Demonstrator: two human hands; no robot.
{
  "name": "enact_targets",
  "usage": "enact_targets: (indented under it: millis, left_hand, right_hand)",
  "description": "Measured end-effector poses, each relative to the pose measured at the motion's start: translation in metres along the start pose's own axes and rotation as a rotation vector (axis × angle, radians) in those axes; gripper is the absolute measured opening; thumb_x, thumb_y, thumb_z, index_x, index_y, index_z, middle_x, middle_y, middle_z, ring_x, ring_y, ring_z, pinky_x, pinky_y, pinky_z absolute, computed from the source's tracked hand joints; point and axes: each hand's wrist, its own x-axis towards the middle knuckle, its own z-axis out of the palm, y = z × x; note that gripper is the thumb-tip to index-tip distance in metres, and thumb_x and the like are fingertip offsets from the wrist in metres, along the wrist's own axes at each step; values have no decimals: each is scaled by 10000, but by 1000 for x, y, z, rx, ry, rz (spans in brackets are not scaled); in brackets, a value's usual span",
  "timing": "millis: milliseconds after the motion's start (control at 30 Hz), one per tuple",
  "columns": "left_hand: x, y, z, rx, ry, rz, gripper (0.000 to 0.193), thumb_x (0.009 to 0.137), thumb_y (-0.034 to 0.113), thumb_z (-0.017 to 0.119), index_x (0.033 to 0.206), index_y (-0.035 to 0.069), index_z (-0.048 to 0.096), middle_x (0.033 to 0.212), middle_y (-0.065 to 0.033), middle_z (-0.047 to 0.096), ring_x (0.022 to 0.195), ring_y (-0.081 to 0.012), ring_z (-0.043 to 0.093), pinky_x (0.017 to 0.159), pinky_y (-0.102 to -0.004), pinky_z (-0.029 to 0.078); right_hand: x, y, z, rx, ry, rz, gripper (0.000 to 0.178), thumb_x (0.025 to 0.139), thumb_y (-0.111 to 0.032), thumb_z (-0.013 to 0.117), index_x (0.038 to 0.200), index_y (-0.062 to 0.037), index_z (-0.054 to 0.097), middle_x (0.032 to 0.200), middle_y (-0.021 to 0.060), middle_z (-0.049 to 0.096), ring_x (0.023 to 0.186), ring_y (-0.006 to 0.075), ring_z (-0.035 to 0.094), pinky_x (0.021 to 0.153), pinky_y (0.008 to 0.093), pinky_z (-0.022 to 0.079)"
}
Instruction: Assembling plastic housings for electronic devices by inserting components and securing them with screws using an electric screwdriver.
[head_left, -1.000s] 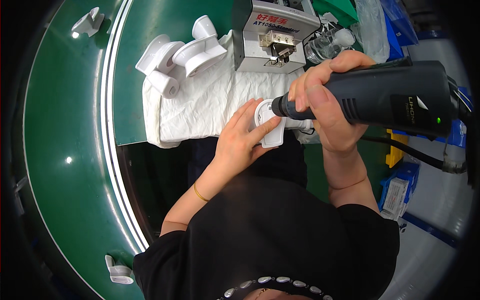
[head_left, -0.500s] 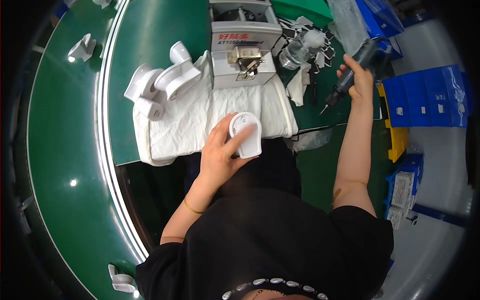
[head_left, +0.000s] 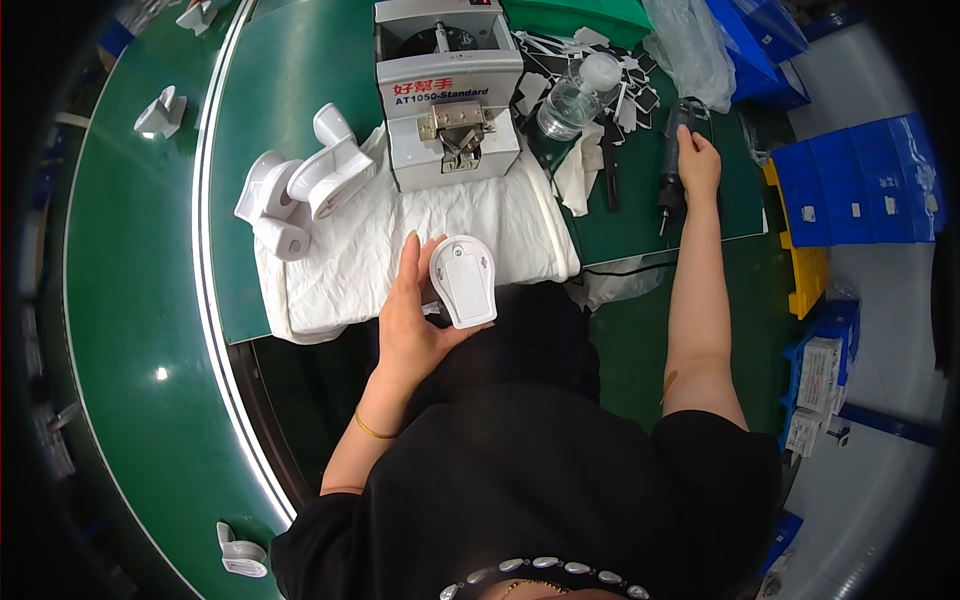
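My left hand (head_left: 405,325) holds a white plastic housing (head_left: 467,287), rounded at the far end, above my lap by the front edge of the cloth. Its recessed face is turned up, with a small screw hole near the rounded end. On the right side of the table, my right hand (head_left: 700,168) is closed round a dark electric screwdriver (head_left: 671,165), its bit pointing toward me. Whether the screwdriver rests on the table I cannot tell. A grey screw feeder (head_left: 455,135) stands ahead of my left hand.
Several white plastic housings (head_left: 335,175) lie on the white cloth (head_left: 350,285) at the left. A clear bottle (head_left: 565,110) stands beside scattered black and white pieces (head_left: 630,95). Blue bins (head_left: 850,190) are at the right. Further white parts sit on the green conveyor (head_left: 130,300) at the left.
My right hand has brought the screwdriver a little left, and its bit now points more toward me. The left hand's fingers have moved off the housing's face to its side.
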Motion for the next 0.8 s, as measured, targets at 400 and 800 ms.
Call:
enact_targets:
  millis: [400,800]
  left_hand:
    - [1,3,-2,29,1,2,1209,558,151,934,1506,15,195,1337,-212,558,1148,-352,612,897,-388,551]
    - [-4,5,-5,78,-2,-7,1149,560,138,921,1480,-14,250,1322,-200,577,1138,-356,608,918,-391,520]
  right_hand:
    - [-147,-95,7,-157,-350,-919,368,806,-246,750,1112,-49,701,1397,116,533,1394,351,349,1130,458,276]
    - [-101,-188,-39,21,-4,-824,203,911,-84,602,1098,-47,674,982,131,654,914,313,645,770,388,500]
